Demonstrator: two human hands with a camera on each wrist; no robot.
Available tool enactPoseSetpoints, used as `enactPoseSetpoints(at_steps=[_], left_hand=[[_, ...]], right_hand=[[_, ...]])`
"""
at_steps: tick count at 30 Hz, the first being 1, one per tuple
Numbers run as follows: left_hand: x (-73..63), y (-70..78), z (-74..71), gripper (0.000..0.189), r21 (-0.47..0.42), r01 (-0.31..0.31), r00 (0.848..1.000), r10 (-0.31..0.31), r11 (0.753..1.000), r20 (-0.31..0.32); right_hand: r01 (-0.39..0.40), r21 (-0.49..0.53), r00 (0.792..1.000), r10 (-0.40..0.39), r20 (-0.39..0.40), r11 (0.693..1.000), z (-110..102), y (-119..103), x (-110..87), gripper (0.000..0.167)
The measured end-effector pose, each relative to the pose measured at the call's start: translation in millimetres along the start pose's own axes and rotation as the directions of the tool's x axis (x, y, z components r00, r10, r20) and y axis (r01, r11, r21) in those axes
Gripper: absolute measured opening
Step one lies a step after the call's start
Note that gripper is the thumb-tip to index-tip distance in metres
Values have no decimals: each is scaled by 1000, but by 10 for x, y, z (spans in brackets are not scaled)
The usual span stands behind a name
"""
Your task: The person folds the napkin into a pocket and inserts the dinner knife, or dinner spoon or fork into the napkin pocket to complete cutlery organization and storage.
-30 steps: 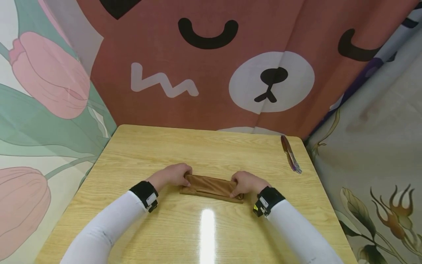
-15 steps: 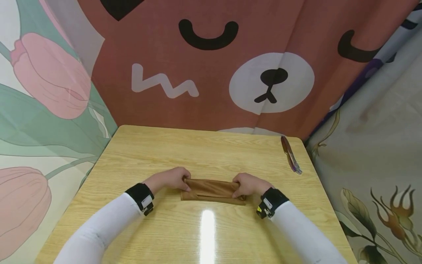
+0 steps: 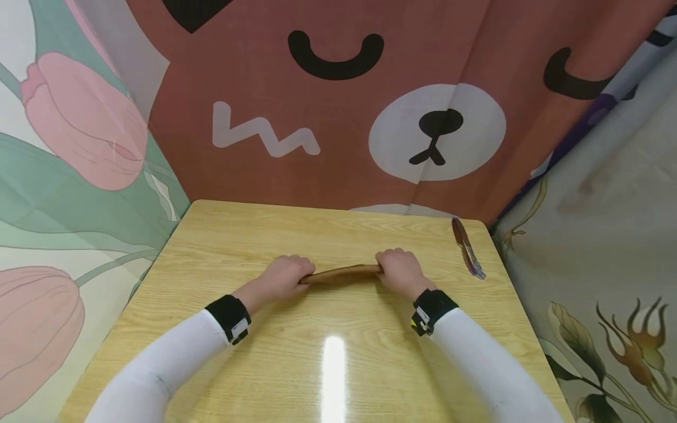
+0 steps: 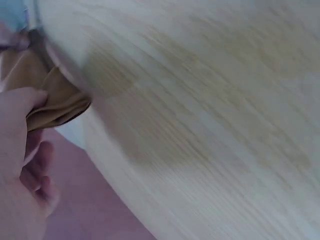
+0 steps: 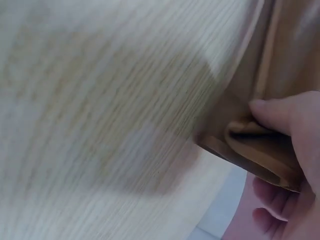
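Gripping the brown cloth at its two ends, you hold it stretched between your hands, near the middle of the wood-grained surface. Your left hand has its left end; your right hand has its right end. The fingers of both hands are curled in close, with little gap beyond the thickness of the cloth. In your left wrist view, your thumb lies over the folded layers while the fingers bend underneath. In your right wrist view, your thumb presses on the upper face, near a rolled fold at the corner, and the fingers curl below.

From the head view the cloth shows as a narrow strip, its right end a little farther from you than its left, and shadows fall on the surface around your hands. How far the cloth is from the surface, you cannot tell from here.

You wear a black band on the left wrist, another on the right, and white sleeves on both arms. Near the far right corner of the surface lies a slim brown object with a clear end, well apart from your right hand. Facing you hangs a reddish-brown curtain printed with a bear's face.
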State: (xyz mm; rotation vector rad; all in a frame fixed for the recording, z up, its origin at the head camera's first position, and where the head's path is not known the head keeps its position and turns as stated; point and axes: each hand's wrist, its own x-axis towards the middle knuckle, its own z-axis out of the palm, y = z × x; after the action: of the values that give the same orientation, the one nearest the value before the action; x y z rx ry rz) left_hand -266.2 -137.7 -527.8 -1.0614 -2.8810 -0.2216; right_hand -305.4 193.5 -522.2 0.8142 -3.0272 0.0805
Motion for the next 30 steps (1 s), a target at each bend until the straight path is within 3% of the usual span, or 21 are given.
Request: enactPoseSetpoints(at_steps=[6, 10, 14, 18, 25, 30], left_hand=[[-44, -68, 123, 14, 137, -86, 990, 100, 987, -101], [-112, -119, 216, 10, 167, -150, 974, 175, 975, -144], [-176, -153, 294, 9, 181, -193, 966, 219, 964, -137], [-216, -175, 334, 10, 170, -189, 974, 206, 967, -91], [-277, -177, 330, 13, 142, -147, 989, 147, 979, 16], [-327, -177, 319, 16, 95, -123, 992, 121, 988, 25]], right_hand=[[66, -85, 996, -72, -58, 994, 76, -25, 97, 14], [147, -94, 988, -151, -41, 985, 129, -48, 75, 10], [194, -61, 981, -193, 10, 979, 183, -68, 19, 10], [196, -18, 979, -194, 64, 981, 193, -87, -27, 18], [209, 12, 973, -209, 94, 978, 221, -37, -129, 23], [227, 26, 971, -228, 78, 974, 247, 20, -230, 25]])
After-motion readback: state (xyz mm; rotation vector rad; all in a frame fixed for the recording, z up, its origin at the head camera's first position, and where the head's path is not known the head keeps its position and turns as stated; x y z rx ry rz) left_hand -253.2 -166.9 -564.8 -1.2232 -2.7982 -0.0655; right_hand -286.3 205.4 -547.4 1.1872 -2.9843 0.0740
